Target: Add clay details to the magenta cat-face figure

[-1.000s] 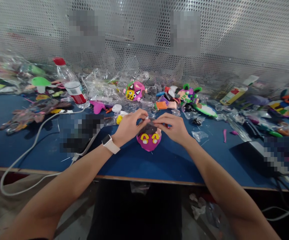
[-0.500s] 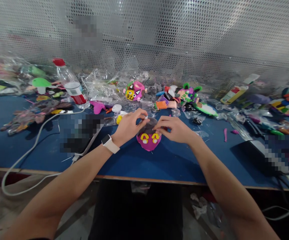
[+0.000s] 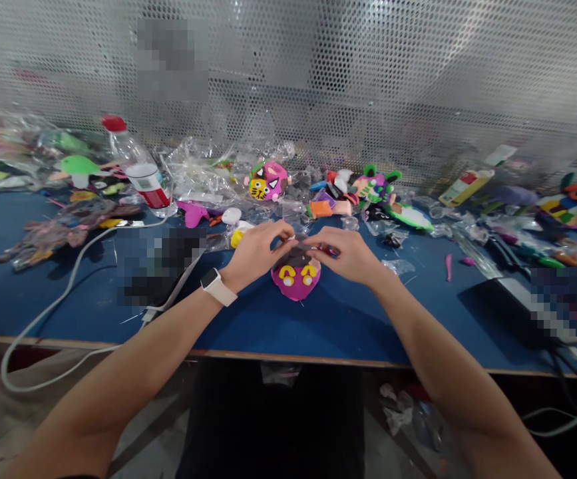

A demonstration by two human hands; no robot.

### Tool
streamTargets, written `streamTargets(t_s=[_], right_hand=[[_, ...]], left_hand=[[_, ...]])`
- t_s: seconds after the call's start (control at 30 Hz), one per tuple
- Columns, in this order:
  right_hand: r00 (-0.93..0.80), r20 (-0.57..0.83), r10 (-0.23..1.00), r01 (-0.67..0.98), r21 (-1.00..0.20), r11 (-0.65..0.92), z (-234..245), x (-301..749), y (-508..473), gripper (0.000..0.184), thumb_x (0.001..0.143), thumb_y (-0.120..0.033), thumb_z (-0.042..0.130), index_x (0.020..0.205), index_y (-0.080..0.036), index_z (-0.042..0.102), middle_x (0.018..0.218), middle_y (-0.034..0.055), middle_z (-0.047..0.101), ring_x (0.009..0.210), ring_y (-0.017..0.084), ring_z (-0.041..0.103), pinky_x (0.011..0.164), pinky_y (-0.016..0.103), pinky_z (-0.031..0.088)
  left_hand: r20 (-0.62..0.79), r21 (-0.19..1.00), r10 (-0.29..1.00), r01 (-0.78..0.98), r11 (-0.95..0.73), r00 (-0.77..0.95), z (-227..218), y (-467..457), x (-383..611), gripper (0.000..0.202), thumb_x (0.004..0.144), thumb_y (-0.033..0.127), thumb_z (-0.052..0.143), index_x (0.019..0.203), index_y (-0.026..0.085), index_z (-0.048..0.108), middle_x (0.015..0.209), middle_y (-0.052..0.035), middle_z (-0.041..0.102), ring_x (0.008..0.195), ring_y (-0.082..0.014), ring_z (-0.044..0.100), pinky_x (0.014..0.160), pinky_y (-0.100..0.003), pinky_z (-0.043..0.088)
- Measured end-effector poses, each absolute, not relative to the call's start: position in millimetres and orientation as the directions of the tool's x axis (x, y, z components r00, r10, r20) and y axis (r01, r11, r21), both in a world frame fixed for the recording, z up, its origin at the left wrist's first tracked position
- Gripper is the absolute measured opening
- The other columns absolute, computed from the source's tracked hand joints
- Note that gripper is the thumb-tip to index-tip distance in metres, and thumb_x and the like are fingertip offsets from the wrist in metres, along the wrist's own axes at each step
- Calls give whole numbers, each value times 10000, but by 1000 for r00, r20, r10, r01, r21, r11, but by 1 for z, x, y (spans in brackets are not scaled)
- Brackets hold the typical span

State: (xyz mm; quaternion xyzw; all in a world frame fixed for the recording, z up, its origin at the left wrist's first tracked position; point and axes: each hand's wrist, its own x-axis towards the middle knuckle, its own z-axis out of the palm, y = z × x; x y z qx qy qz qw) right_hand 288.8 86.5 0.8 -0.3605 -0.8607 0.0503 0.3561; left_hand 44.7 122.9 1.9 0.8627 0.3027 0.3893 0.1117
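Note:
A pink foam figure (image 3: 295,283) with two yellow arches and a dark top piece lies on the blue table (image 3: 278,326) in front of me. My left hand (image 3: 254,253), with a white watch on its wrist, pinches a small white bit at the figure's top left. My right hand (image 3: 349,255) pinches at the top right of the same figure, fingertips nearly meeting the left ones. Both hands rest on the figure with fingers pressed together.
A red-capped plastic bottle (image 3: 138,171) stands at back left. A finished pink and yellow figure (image 3: 267,180) and a green-eared one (image 3: 375,187) sit among clear wrappers (image 3: 208,173). A white cable (image 3: 53,299) runs off the front edge. A perforated metal screen (image 3: 418,80) backs the table.
My right hand's fingers have drawn together and moved back toward the left hand over the figure's top. The left hand has barely moved.

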Motion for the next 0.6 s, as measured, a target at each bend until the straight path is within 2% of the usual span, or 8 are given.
streamTargets(t_s=[0.13, 0.23, 0.4, 0.5, 0.6], right_hand=[[-376, 696, 612, 560, -356, 748, -2, 283, 86, 112, 995, -353, 728, 1049, -258, 755, 918, 15, 771, 688, 144, 679, 666, 282, 556], [-325, 746, 581, 549, -351, 759, -4, 279, 84, 98, 975, -341, 757, 1015, -252, 754, 899, 8, 777, 626, 126, 658, 612, 264, 550], [-387, 780, 492, 517, -258, 816, -8, 279, 86, 106, 995, -257, 727, 1093, -250, 768, 970, 30, 798, 777, 149, 747, 685, 261, 594], [-433, 782, 448, 514, -194, 835, -11, 280, 87, 143, 1017, -228, 690, 1118, -272, 781, 1000, 22, 803, 837, 152, 766, 708, 256, 609], [-472, 774, 423, 517, -145, 844, -11, 280, 87, 150, 1037, -240, 658, 1065, -284, 798, 996, 10, 805, 818, 142, 766, 681, 251, 609]], left_hand=[[641, 377, 535, 380, -844, 551, -1, 124, 45, 157, 1029, 346, 636, 997, 225, 730, 955, -40, 791, 909, -189, 713, 839, -327, 556], [644, 394, 512, 326, -859, 568, -2, 123, 46, 182, 1030, 371, 643, 1040, 229, 756, 971, -41, 804, 923, -184, 727, 861, -323, 572], [575, 516, 604, 329, -791, 551, -1, 119, 47, 295, 1015, 419, 668, 1229, 216, 684, 1029, -48, 816, 987, -191, 776, 903, -301, 592], [533, 562, 621, 309, -767, 575, -1, 117, 47, 313, 1011, 403, 680, 1267, 227, 644, 1015, -29, 821, 996, -190, 788, 912, -298, 597], [525, 560, 611, 300, -772, 593, 0, 116, 48, 307, 1012, 388, 680, 1270, 226, 639, 984, -26, 818, 971, -186, 790, 902, -299, 601]])
